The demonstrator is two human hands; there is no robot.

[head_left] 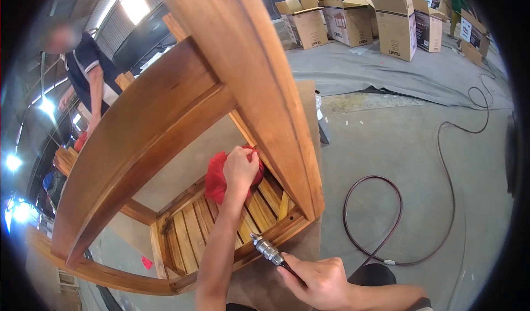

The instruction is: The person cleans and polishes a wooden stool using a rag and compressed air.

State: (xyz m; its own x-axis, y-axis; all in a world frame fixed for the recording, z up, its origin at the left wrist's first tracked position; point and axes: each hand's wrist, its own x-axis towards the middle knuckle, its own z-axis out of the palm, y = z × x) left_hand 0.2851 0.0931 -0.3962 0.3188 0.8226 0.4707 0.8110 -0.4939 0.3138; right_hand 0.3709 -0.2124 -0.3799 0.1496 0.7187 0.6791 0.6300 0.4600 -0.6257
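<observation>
My left hand [240, 170] is closed on a bunched red cloth [216, 181] inside a wooden chair frame, pressed near the side rail above the slatted seat. In my right hand [323, 280] is an air hose with a silver metal coupler [269, 249] at its end, pointing up and left toward the seat edge. The chair [276, 90] has a brown varnished finish and lies tilted, with a broad curved rail [138, 123] on the left. Its slats [187, 228] show below my left forearm. Part of the cloth is hidden behind my left hand.
The hose [400, 200] loops across the grey floor at the right. Several cardboard boxes [397, 32] stand on a grey sheet [342, 73] at the back. Another person [91, 71] works at the upper left. A red scrap [147, 262] lies on the floor.
</observation>
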